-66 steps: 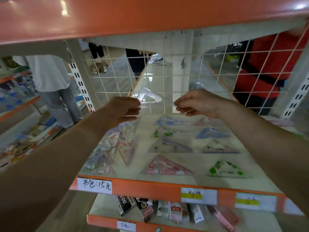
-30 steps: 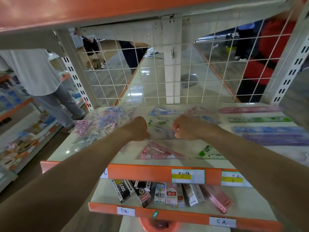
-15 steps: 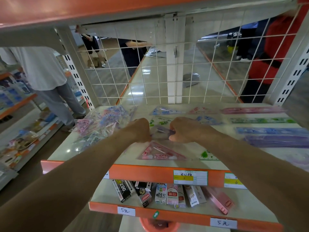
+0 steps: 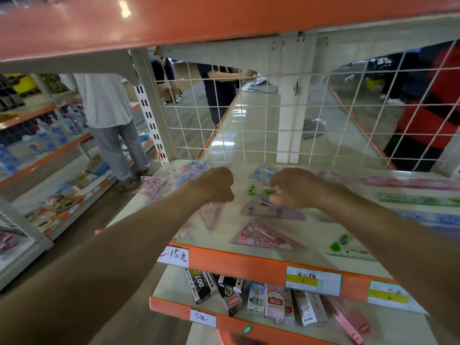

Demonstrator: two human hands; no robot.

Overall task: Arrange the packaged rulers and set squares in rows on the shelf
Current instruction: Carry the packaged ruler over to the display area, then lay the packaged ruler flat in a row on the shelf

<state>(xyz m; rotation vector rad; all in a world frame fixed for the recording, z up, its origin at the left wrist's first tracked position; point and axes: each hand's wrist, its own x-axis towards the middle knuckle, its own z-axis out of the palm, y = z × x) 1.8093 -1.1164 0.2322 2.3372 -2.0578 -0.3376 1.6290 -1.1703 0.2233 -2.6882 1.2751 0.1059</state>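
Packaged set squares lie in rows on the cream shelf [image 4: 311,230]. A purple set square [image 4: 276,211] lies flat in the middle row, and my right hand [image 4: 296,188] hovers over its far corner with loosely curled fingertips touching it. My left hand [image 4: 216,185] is curled into a fist to the left, with nothing visible in it. Just below that fist lies a pink set square [image 4: 211,217] at the edge of a loose pile of packs [image 4: 174,180]. A pink set square [image 4: 263,239] and a green one [image 4: 348,247] lie in the front row. Packaged rulers [image 4: 418,199] lie in rows on the right.
A white wire grid [image 4: 249,120] closes the back of the shelf and an orange shelf [image 4: 199,23] hangs low overhead. The shelf below holds small boxed goods [image 4: 256,295]. People stand in the aisles to the left [image 4: 109,115] and behind the grid on the right [image 4: 428,115].
Both hands lowered one set square from in front of the grid onto the middle row. My hands have now drawn apart, and my left hand has shifted left toward the pile.
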